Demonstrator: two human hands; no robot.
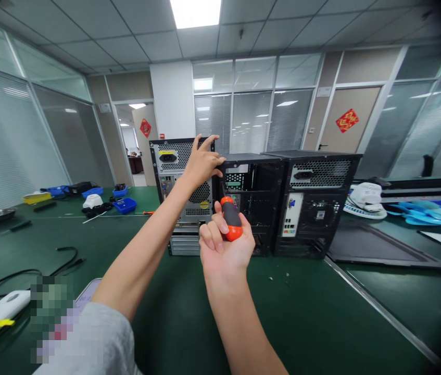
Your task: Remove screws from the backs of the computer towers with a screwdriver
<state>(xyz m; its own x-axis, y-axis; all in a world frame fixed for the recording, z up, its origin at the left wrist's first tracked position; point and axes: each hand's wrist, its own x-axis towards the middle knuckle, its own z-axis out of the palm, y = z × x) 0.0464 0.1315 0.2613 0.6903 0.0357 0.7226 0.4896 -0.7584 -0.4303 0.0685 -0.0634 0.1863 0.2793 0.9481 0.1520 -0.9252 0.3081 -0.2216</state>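
My right hand (226, 242) is wrapped around the orange and black handle of a screwdriver (231, 219). Its shaft points up and away, toward the rear edge of the middle black computer case (259, 208); the tip is hard to make out. My left hand (203, 162) is spread at the top, where the left computer case (177, 156) meets the middle one. Its fingers touch the upper edges. The left case shows its back, with a power socket and a perforated panel. A third computer case (317, 203) stands at the right, also back toward me.
Small blue trays (125, 205) and a yellow tray (36, 198) lie at the left. A white power strip (3, 315) with black cables is near the front left. A dark flat panel (380, 245) lies right of the cases on the green table (345, 323).
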